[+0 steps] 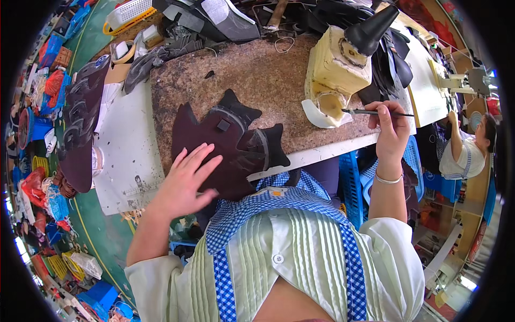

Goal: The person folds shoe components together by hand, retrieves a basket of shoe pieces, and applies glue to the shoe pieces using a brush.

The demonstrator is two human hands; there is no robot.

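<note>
On the board in front of me lies a dark maroon cut piece (194,131) with jagged points, black padded parts along its right edge and a small black square on top. My left hand (190,180) rests on its near left part, fingers spread. To the right, my right hand (390,129) pinches a thin dark brush (403,114). The brush tip is at the open mouth of a yellowish, glue-crusted container (332,61). The container has a white lip at its front and a black cone-shaped nozzle (375,29) on top.
The speckled brown board (252,67) lies on a white table (126,155). Dark cut pieces (220,21) are heaped along the back. A tape roll (123,52) sits back left, near more maroon pieces (83,123). Blue baskets (351,185) stand below right; another person (466,150) works far right.
</note>
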